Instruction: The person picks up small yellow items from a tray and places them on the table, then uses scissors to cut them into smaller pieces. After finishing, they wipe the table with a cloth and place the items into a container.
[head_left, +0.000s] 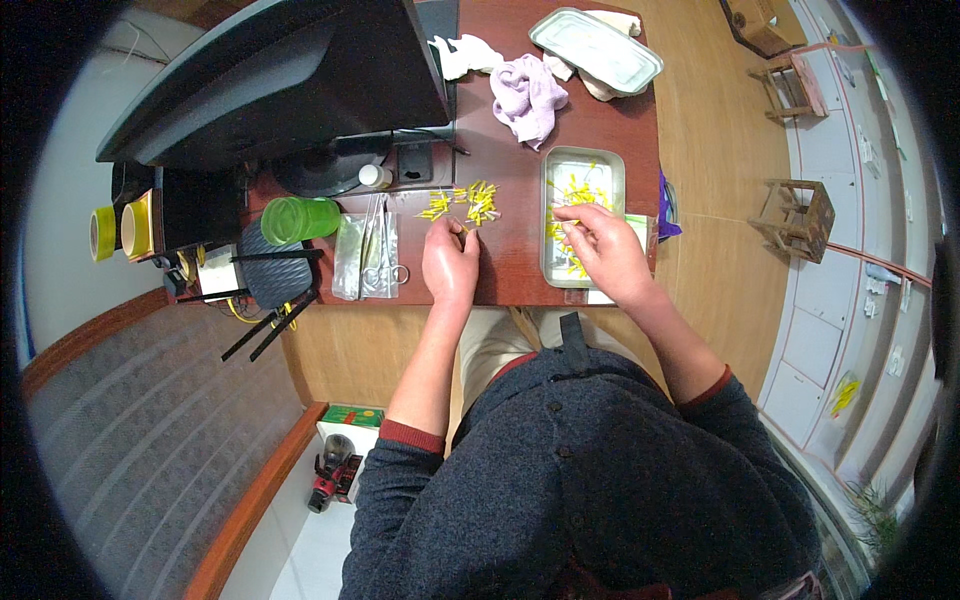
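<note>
Small yellow-tipped pieces (481, 202) lie in loose piles on the dark red wooden table (510, 255). My left hand (451, 262) is just below these piles with its fingers curled; whether it holds a piece is hidden. A rectangular metal tray (546, 259) holds many more yellow-tipped pieces (576, 193). Over the tray's right side is my right hand (606, 244), thumb and forefinger close together near the pieces; I cannot tell whether something is between them. Left of my left hand, metal tweezers (369, 240) and scissors-handled forceps (394, 274) lie on clear plastic bags (346, 259).
A green cup (300, 220), a white-capped bottle (375, 176) and a black router (276, 262) stand at left, below a large monitor (300, 75). Beyond the tray lie a lilac cloth (527, 97) and a translucent lidded container (596, 49). Wooden stools (795, 217) stand on the floor at right.
</note>
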